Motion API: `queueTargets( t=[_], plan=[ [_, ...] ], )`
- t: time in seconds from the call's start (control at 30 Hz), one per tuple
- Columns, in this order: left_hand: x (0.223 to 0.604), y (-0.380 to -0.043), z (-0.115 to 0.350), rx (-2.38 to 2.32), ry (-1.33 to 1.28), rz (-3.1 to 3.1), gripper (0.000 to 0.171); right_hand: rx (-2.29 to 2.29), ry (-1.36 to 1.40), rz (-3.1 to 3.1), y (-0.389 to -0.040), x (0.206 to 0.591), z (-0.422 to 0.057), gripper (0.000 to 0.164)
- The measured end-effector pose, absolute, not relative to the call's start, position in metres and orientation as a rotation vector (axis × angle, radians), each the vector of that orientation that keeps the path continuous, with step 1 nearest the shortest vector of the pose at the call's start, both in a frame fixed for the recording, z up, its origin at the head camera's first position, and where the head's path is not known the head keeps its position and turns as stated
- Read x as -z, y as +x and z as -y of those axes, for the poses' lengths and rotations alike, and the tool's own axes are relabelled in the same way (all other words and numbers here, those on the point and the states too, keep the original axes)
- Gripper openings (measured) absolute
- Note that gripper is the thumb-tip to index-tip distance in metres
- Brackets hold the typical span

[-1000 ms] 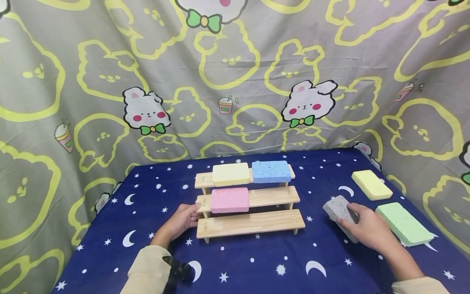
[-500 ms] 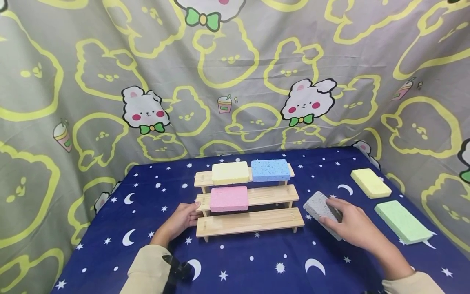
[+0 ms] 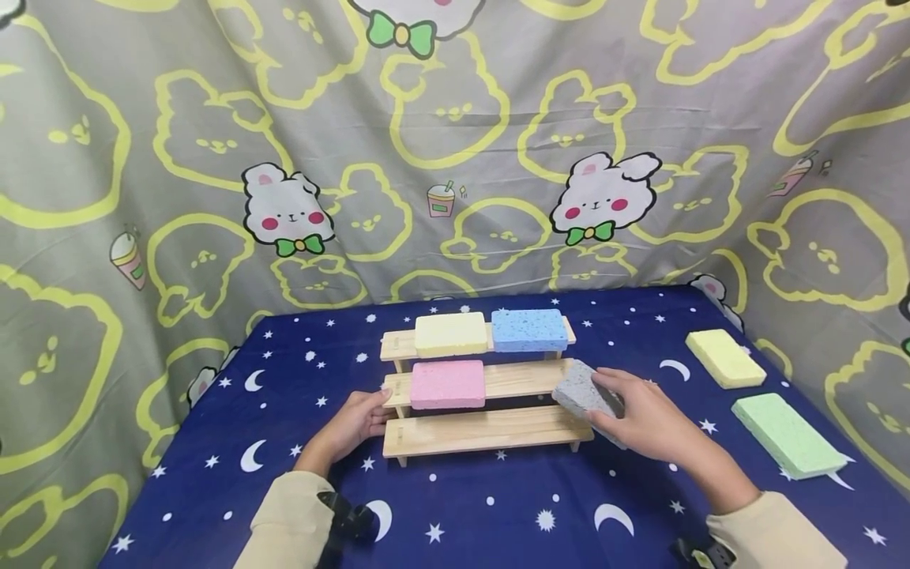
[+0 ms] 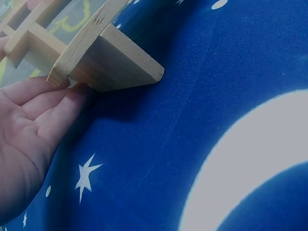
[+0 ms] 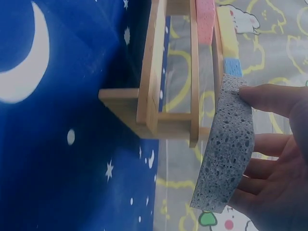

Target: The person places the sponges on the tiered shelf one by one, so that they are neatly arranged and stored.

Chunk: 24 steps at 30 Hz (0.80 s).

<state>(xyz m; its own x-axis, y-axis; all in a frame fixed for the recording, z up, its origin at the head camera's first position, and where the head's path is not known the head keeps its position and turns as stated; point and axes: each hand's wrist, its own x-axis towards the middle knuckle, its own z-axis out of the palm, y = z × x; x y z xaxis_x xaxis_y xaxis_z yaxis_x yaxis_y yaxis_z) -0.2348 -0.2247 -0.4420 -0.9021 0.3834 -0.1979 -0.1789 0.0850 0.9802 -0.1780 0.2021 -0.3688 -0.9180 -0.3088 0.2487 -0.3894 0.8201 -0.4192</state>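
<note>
A three-tier wooden rack [image 3: 490, 431] stands on the cloth-covered table. My left hand [image 3: 354, 427] grips its left end, thumb on the end of the middle tier and the other fingers lower down. In the left wrist view, the fingers [image 4: 62, 103] lie against the rack's end. A grey porous sponge [image 3: 584, 395] is in my right hand [image 3: 650, 415], pinched between thumb and fingers. It is tilted and overlaps the right end of the middle tier in the head view. The right wrist view shows the sponge's pitted edge [image 5: 226, 144] beside the rack [image 5: 149, 72].
On the top tier sit a pale yellow sponge [image 3: 451, 333] and a blue sponge [image 3: 529, 329]. A pink sponge [image 3: 447, 385] lies on the middle tier's left. A yellow sponge [image 3: 725, 359] and a green sponge [image 3: 787, 436] lie at the table's right. A patterned curtain [image 3: 441, 261] hangs behind.
My right hand has carried the grey sponge leftward from beside the green sponge to the rack's right end. The left hand keeps its grip on the rack.
</note>
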Motion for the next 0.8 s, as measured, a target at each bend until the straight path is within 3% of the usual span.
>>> queueTargets(
  t=[0.8],
  plan=[
    [0.444,-0.236,0.225,-1.855,0.208,-1.995,0.059,-0.566,0.803,2.826,-0.213,0.370,-0.154,0.049]
  ],
)
